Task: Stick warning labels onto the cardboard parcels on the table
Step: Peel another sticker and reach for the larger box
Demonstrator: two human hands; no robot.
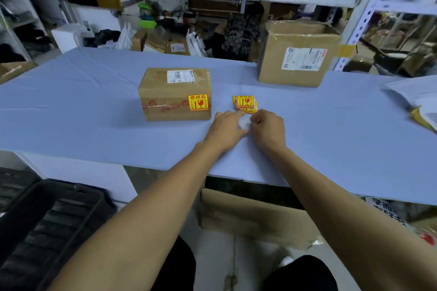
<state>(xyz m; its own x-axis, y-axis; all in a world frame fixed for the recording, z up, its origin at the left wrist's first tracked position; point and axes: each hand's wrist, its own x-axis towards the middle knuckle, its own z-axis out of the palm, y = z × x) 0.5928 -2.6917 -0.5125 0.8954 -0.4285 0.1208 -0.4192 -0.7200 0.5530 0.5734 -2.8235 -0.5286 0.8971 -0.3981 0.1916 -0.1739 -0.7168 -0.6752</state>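
A small taped cardboard parcel (175, 93) stands on the blue-grey table (82, 101), with a yellow and red warning label (198, 102) stuck on its front face. Right of it lies a small stack of the same warning labels (245, 103). A bigger cardboard parcel (295, 54) with a white shipping label stands at the back right. My left hand (227, 130) and my right hand (268, 129) meet just in front of the stack, both pinching a white piece of label backing (244, 123) between their fingers.
White papers and a yellow item (418, 101) lie at the table's right edge. Metal shelving (361, 19) with boxes rises behind the table. A black crate (47, 231) and a flattened carton (255, 217) sit on the floor below.
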